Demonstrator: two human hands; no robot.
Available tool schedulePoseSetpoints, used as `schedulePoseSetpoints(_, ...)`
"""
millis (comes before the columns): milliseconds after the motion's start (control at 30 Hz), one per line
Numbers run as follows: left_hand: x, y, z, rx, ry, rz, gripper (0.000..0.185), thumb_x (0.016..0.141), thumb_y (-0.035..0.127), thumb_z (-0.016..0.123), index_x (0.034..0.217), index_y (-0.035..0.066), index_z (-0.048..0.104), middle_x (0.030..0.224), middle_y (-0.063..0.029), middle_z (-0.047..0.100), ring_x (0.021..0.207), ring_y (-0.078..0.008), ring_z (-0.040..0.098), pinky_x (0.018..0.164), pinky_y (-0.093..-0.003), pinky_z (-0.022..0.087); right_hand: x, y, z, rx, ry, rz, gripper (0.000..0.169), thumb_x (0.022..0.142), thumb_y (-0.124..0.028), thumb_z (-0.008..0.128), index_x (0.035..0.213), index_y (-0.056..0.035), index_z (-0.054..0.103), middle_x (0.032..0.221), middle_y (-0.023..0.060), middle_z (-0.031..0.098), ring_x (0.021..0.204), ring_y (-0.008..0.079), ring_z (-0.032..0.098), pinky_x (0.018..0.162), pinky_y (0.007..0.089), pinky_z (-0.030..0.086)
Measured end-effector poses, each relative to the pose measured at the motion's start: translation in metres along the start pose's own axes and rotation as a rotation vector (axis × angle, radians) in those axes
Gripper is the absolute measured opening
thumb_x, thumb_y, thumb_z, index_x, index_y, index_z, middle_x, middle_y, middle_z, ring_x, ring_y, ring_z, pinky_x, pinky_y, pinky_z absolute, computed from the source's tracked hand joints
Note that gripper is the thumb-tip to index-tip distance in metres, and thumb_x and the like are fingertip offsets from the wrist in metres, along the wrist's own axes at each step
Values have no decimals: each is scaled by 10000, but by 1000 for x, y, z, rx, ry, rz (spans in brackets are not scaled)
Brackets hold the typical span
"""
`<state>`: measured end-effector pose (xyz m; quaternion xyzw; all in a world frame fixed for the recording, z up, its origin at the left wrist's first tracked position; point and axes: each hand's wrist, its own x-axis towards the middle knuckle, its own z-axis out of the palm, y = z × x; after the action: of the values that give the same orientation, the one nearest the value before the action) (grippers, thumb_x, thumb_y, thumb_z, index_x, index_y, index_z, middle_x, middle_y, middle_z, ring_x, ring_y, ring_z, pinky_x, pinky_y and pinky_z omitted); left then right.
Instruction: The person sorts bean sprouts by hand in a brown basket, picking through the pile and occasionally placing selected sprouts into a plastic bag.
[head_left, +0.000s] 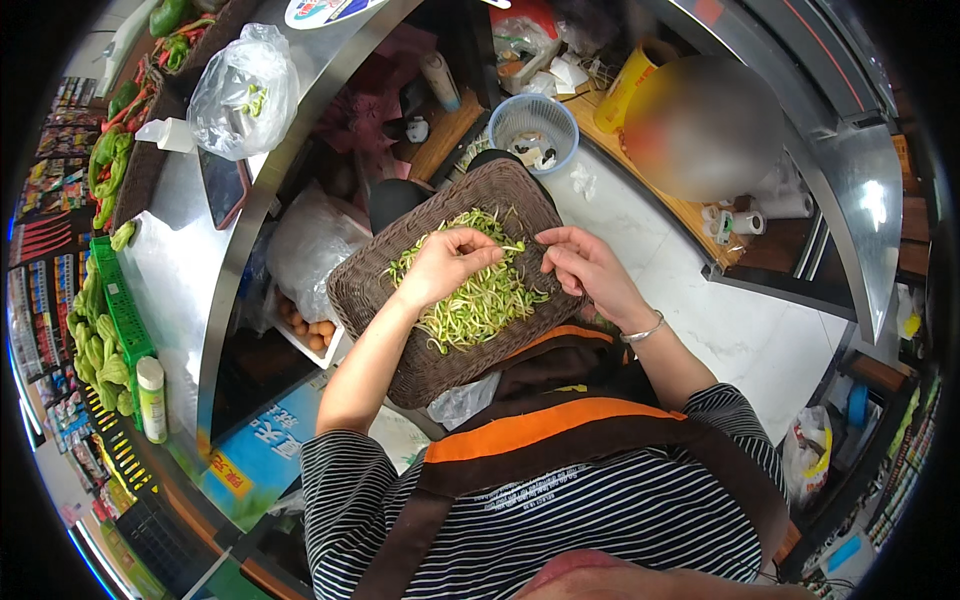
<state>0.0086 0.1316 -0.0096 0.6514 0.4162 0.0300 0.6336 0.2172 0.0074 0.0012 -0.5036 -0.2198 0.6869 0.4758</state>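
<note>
A brown woven basket (367, 292) rests tilted on my lap, with a heap of green bean sprouts (480, 307) in it. Over the sprouts, my left hand (454, 262) pinches a single sprout (514, 247) between thumb and fingertips, its green head pointing right. Above the basket's right side is my right hand (589, 270), fingers curled and thumb close to the index finger; whether something thin is between them cannot be made out. The fingertips of the two hands are a short way apart.
A blue plastic waste basket (534, 124) stands beyond the woven basket. On the metal counter (169, 247) at left are a clear plastic bag (244, 97) with a few sprouts, a phone (223, 187) and a green-white bottle (151, 401). A box of eggs (311, 330) sits below the counter.
</note>
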Motion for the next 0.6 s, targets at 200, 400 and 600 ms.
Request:
schedulePoseSetpoints(200, 0, 0, 17, -413, 34, -11, 177, 894, 168, 670, 992, 21, 669, 838, 22, 651, 750, -37, 553, 666, -195, 418, -2, 9, 12, 115, -61, -70, 323, 964, -94, 490, 1282, -36, 470, 868, 31, 572, 596, 20, 416, 509, 167, 343)
schedulePoseSetpoints(400, 1, 1, 33, -477, 65, 17, 145, 872, 168, 688, 937, 38, 693, 786, 25, 650, 699, -40, 539, 624, -196, 394, 3, 14, 18, 199, -118, -89, 327, 972, -102, 487, 1297, -61, 486, 877, 18, 569, 607, 22, 420, 515, 164, 344)
schedulePoseSetpoints(600, -1, 3, 32, -404, 52, 87, 182, 881, 149, 680, 984, -1, 680, 822, -19, 665, 779, -71, 585, 724, -217, 469, 5, 13, 20, 176, -124, -72, 316, 965, -119, 523, 1271, -44, 501, 894, 16, 572, 610, 14, 425, 511, 160, 350)
